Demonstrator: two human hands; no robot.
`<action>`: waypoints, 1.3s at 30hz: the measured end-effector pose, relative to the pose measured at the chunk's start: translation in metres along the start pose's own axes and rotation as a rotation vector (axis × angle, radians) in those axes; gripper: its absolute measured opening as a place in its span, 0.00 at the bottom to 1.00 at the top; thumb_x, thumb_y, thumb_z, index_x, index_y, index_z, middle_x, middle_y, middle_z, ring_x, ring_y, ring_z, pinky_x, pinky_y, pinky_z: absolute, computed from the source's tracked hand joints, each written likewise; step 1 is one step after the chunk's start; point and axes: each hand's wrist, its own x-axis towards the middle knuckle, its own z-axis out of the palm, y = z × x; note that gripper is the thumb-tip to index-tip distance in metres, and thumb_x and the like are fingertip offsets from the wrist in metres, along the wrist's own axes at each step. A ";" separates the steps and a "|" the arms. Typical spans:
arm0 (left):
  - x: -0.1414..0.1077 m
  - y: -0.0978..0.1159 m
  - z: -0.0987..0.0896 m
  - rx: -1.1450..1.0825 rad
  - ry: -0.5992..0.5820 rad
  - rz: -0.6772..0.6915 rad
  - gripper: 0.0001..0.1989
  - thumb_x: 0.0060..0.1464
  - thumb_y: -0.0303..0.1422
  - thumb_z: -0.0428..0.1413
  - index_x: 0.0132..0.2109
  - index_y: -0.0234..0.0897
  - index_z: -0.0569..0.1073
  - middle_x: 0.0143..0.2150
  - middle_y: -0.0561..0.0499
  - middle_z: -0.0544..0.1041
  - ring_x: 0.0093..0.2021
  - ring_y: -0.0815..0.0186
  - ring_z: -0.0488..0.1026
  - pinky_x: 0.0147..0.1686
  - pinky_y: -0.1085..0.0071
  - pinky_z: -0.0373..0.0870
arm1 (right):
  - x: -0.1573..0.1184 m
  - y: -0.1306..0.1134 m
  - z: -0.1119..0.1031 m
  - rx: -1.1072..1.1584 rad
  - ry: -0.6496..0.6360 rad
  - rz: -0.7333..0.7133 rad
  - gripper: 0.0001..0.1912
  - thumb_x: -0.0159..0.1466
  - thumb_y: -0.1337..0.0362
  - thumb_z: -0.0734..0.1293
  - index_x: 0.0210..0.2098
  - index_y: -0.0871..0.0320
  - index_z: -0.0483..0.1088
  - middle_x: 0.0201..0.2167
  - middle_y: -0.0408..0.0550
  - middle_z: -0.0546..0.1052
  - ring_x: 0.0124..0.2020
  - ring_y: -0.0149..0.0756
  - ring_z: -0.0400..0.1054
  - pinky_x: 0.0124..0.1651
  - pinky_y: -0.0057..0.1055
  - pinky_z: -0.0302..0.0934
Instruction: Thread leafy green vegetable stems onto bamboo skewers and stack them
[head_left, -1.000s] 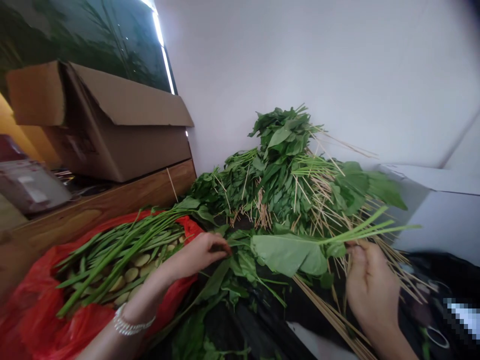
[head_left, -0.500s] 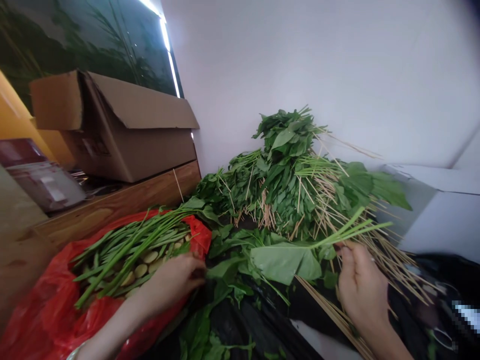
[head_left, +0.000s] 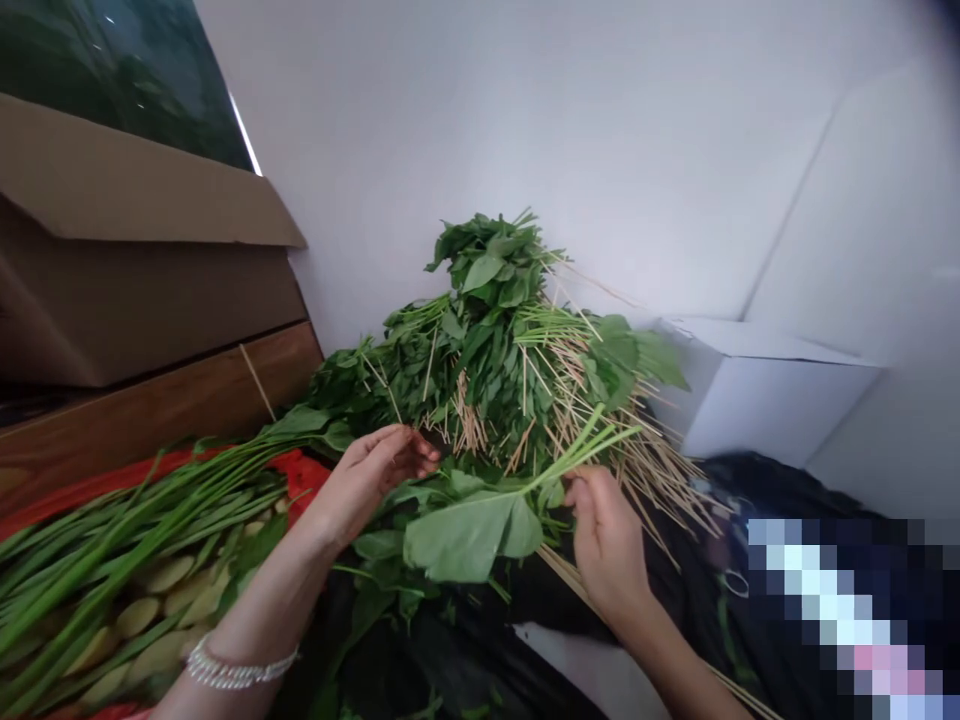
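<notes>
A heap of leafy green stems threaded on thin bamboo skewers (head_left: 487, 320) rises against the wall. My right hand (head_left: 604, 530) pinches the stalks of a broad-leaved green sprig (head_left: 469, 535) in front of the heap, with loose skewer ends (head_left: 660, 475) behind it. My left hand (head_left: 379, 480) hovers at the heap's near edge, fingers curled, and nothing shows clearly in them. A beaded bracelet (head_left: 232, 668) circles that wrist. Long green stalks (head_left: 127, 530) lie over pale oval slices (head_left: 161, 590) in a red plastic bag (head_left: 300, 472) to my left.
A black plastic sheet (head_left: 465, 640) covers the surface under the greens. A cardboard box (head_left: 127, 270) sits on a wooden ledge (head_left: 150, 420) at the left. A white box (head_left: 780, 400) stands against the white wall at the right. A pixelated patch (head_left: 847, 610) hides the lower right.
The whole scene has shifted left in view as the head turned. My left hand has risen from the red bag to the heap's edge, and the right hand has moved slightly left with the sprig.
</notes>
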 end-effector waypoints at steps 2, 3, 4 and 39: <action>0.008 -0.025 0.012 -0.007 0.033 -0.020 0.11 0.49 0.40 0.61 0.31 0.36 0.73 0.30 0.50 0.78 0.31 0.66 0.74 0.35 0.73 0.70 | -0.002 -0.001 0.003 0.007 -0.037 -0.013 0.12 0.70 0.66 0.51 0.40 0.57 0.65 0.32 0.46 0.69 0.33 0.34 0.66 0.37 0.29 0.60; 0.009 -0.037 0.017 0.029 0.040 -0.016 0.11 0.47 0.39 0.62 0.30 0.36 0.73 0.28 0.52 0.77 0.29 0.68 0.72 0.33 0.75 0.68 | -0.003 -0.001 0.005 0.012 -0.058 -0.020 0.12 0.70 0.67 0.51 0.40 0.57 0.65 0.33 0.46 0.69 0.34 0.33 0.66 0.38 0.29 0.60; 0.010 -0.047 0.022 0.076 0.035 -0.009 0.12 0.46 0.39 0.63 0.30 0.35 0.72 0.27 0.52 0.76 0.28 0.69 0.71 0.32 0.76 0.67 | -0.004 -0.001 0.007 0.015 -0.080 -0.026 0.12 0.70 0.67 0.51 0.40 0.57 0.65 0.34 0.46 0.69 0.35 0.34 0.66 0.39 0.29 0.60; -0.062 -0.009 -0.039 0.776 -0.267 0.071 0.09 0.55 0.36 0.55 0.37 0.40 0.79 0.36 0.48 0.78 0.38 0.62 0.74 0.40 0.71 0.68 | 0.003 0.006 -0.009 0.057 0.192 0.285 0.15 0.68 0.53 0.54 0.40 0.57 0.65 0.17 0.38 0.66 0.17 0.32 0.63 0.26 0.30 0.58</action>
